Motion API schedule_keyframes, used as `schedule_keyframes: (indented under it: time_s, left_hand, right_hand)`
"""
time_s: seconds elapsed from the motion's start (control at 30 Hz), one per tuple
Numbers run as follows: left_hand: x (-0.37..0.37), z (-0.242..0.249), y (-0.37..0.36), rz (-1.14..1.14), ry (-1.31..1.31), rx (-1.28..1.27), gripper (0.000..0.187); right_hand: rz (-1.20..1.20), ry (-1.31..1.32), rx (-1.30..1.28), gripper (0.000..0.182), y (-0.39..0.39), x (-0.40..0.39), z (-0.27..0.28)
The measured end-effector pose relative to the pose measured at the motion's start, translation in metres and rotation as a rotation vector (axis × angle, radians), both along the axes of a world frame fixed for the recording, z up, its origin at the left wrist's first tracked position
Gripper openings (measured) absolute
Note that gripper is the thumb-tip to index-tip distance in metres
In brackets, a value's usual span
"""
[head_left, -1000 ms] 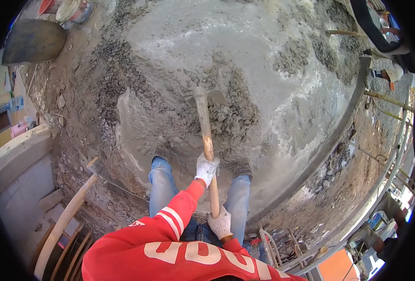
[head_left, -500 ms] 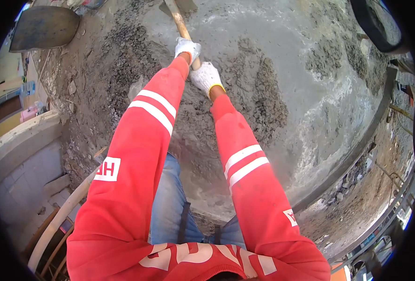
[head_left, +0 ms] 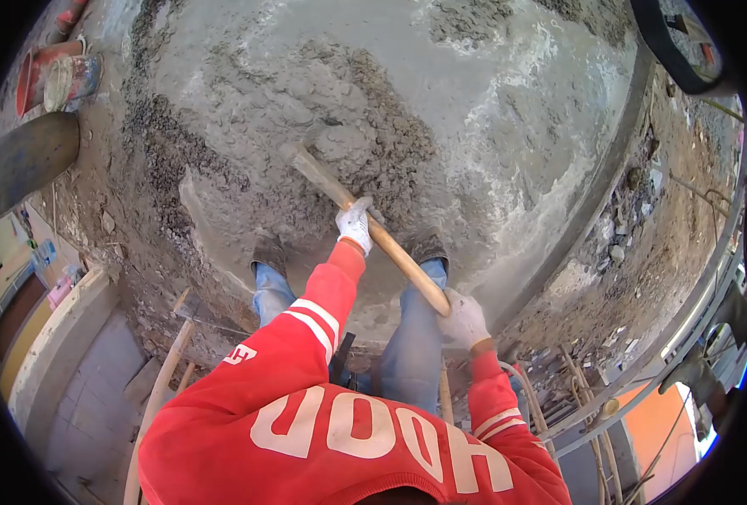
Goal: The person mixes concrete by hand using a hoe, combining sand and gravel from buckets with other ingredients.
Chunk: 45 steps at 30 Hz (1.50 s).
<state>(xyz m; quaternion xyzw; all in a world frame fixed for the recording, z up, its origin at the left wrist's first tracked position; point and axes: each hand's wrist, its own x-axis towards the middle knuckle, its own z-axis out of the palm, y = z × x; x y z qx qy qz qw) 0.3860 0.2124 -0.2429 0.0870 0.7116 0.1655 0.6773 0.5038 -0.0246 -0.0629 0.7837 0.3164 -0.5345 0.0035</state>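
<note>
A long wooden-handled hoe (head_left: pixel 409 268) slants across the middle of the head view, its far end down in wet grey concrete (head_left: pixel 306 101). Its blade is hidden in the mix. My left hand (head_left: pixel 355 225), in a white knitted glove, is closed around the middle of the handle. Also gloved in white, my right hand (head_left: pixel 464 320) grips the near end beside my right thigh. My boots stand in the wet mix on either side of the lower handle.
Far left are a dark curved rubber-like container (head_left: pixel 32 160) and buckets (head_left: pixel 72 82). A low curb (head_left: pixel 592 227) borders the concrete on the right, with rubble (head_left: pixel 616 252) beyond. Wooden poles (head_left: pixel 159 391) and metal rods lie close behind me.
Both hands have come back toward my body with the hoe. They are now farther apart on the handle, my right hand low at its end. The view has shifted.
</note>
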Motion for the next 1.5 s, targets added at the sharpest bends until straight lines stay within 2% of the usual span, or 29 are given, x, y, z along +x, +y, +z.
schedule_keyframes:
  time_s: [0.1,0.2,0.23,0.27,0.3,0.37,0.4,0.43,0.47,0.5,0.57,0.6,0.63,0.7,0.77,0.83,0.87,0.9,0.93,0.97,1.03,1.07,1.1,1.13,1.17,1.27,1.4,1.43,1.5]
  left_hand:
    - [0.016,0.063,-0.061,0.051,-0.027,0.069,0.019]
    - [-0.005,0.118,-0.1,-0.016,0.002,-0.036,0.017]
    - [-0.013,0.128,-0.109,-0.047,-0.026,-0.036,0.018]
    - [-0.015,0.132,-0.112,-0.093,0.028,-0.084,0.018]
    - [-0.011,0.114,-0.106,-0.099,0.013,-0.073,0.018]
    - [-0.009,0.066,-0.091,-0.205,-0.001,-0.176,0.018]
    - [0.012,0.05,-0.054,-0.266,0.0,-0.186,0.016]
    - [0.013,0.0,-0.031,-0.462,-0.028,-0.045,0.016]
    - [0.017,-0.057,0.001,-0.646,0.068,0.096,0.019]
    - [0.048,-0.04,0.054,-0.662,0.094,0.051,0.019]
    - [0.086,-0.041,0.131,-0.976,0.382,0.315,0.022]
    - [0.09,-0.072,0.167,-1.084,0.459,0.387,0.042]
    - [0.101,-0.095,0.205,-1.134,0.514,0.511,0.041]
    - [0.147,-0.08,0.272,-1.115,0.509,0.669,0.036]
    - [0.195,-0.058,0.327,-1.061,0.294,0.82,0.029]
    - [0.252,-0.011,0.349,-1.013,0.112,0.782,0.029]
    - [0.277,-0.001,0.351,-0.98,0.103,0.837,0.029]
    - [0.3,0.0,0.35,-0.942,0.092,0.889,0.028]
    - [0.328,-0.022,0.356,-0.969,0.06,0.867,0.034]
    - [0.348,-0.048,0.354,-0.994,0.028,0.839,0.044]
    - [0.365,-0.073,0.309,-1.131,0.105,1.0,0.031]
    - [0.361,-0.085,0.262,-1.075,0.28,0.795,0.038]
    - [0.348,-0.065,0.214,-1.269,0.472,0.763,0.046]
    - [0.332,-0.06,0.176,-1.315,0.484,0.567,0.05]
    - [0.315,-0.066,0.147,-1.392,0.491,0.51,0.048]
    - [0.257,-0.048,0.091,-1.391,0.458,0.438,0.042]
    - [0.154,-0.007,0.033,-1.383,0.368,0.343,0.045]
    - [0.126,-0.004,0.02,-1.351,0.336,0.309,0.046]
    - [0.063,-0.016,-0.009,-1.159,0.206,0.147,0.046]
  right_hand:
    - [0.044,-0.103,-0.018,0.035,-0.059,0.018,0.02]
    - [0.058,-0.125,-0.033,0.036,-0.101,-0.006,0.074]
    - [0.019,-0.114,-0.056,0.036,-0.1,-0.017,0.101]
    - [-0.017,-0.087,-0.195,0.037,-0.091,-0.028,0.128]
    - [-0.05,-0.068,-0.328,0.037,-0.075,-0.037,0.139]
    - [-0.093,-0.1,-0.387,0.038,-0.038,-0.053,0.122]
    - [-0.183,-0.098,-0.331,0.035,0.002,-0.052,0.102]
    - [-0.262,-0.104,-0.274,0.033,0.028,-0.058,0.072]
    - [-0.345,-0.112,-0.214,0.033,0.05,-0.065,0.034]
    - [-0.473,-0.011,-0.071,0.032,0.075,-0.069,0.0]
    - [-0.598,0.037,0.1,0.032,0.122,-0.081,-0.064]
    - [-0.636,0.024,0.182,0.032,0.15,-0.076,-0.082]
    - [-0.676,0.01,0.262,0.032,0.176,-0.067,-0.095]
    - [-0.698,-0.033,0.375,0.031,0.224,-0.038,-0.118]
    - [-0.756,-0.038,0.511,0.03,0.27,0.008,-0.128]
    - [-0.69,-0.098,0.538,0.032,0.309,0.06,-0.138]
    - [-0.671,-0.142,0.541,0.033,0.324,0.088,-0.137]
    - [-0.649,-0.188,0.54,0.035,0.336,0.112,-0.137]
    - [-0.659,-0.223,0.526,0.035,0.341,0.134,-0.141]
    - [-0.668,-0.257,0.506,0.036,0.337,0.15,-0.144]
    - [-0.683,-0.277,0.49,0.038,0.302,0.153,-0.155]
    - [-0.757,-0.189,0.427,0.037,0.28,0.14,-0.165]
    - [-0.789,-0.12,0.387,0.037,0.251,0.12,-0.166]
    - [-0.904,-0.057,0.309,0.034,0.226,0.096,-0.166]
    - [-1.069,0.052,0.23,0.031,0.203,0.07,-0.167]
    - [-1.177,0.155,0.189,0.025,0.161,0.01,-0.114]
    - [-1.05,0.077,0.181,0.024,0.095,-0.082,-0.077]
    - [-1.016,0.099,0.104,0.027,0.089,-0.097,-0.048]
    - [-0.921,0.095,-0.024,0.032,0.082,-0.131,-0.003]
